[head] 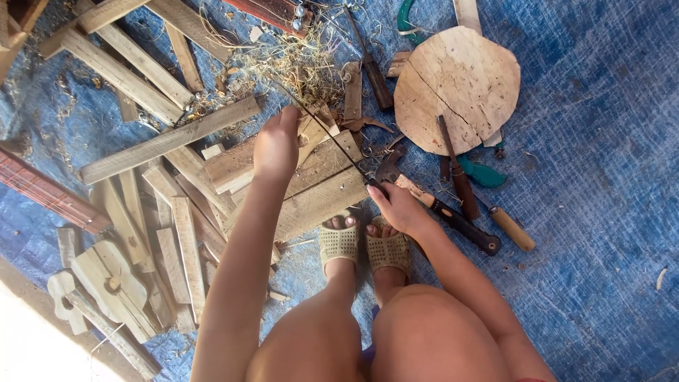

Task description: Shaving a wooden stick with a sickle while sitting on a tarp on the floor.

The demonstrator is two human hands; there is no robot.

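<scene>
Setting: blue tarp [601,177] spread on the floor, seen from above, with the person's knees and both feet in pale perforated sandals [364,244] at the lower middle.
Left hand [276,147]: raised over the wood pile, fingers curled shut around the far end of a thin dark rod [332,138].
Right hand [397,206]: low, just above the sandals, fingers pinched on the near end of the same rod.
Rod: runs slantwise between the two hands, crossing above a short flat plank [311,191] that lies in front of the feet.
Plank: rests on other offcuts, its near edge close to the toes.
Beside the right hand: a hammer [453,219] with a dark handle lies on the tarp, its head near the plank; whether the hand touches it I cannot tell.
Further right: a round wooden disc [456,88] with a crack across it, a dark-handled tool lying on its lower edge, and a wooden-handled tool [513,230] on the tarp below.
Left side: loose wooden slats [141,71] scattered at all angles, and shaped pale wooden pieces [113,283] near the lower left.
Top middle: a tangle of straw-like shavings [290,67] among the slats.
</scene>
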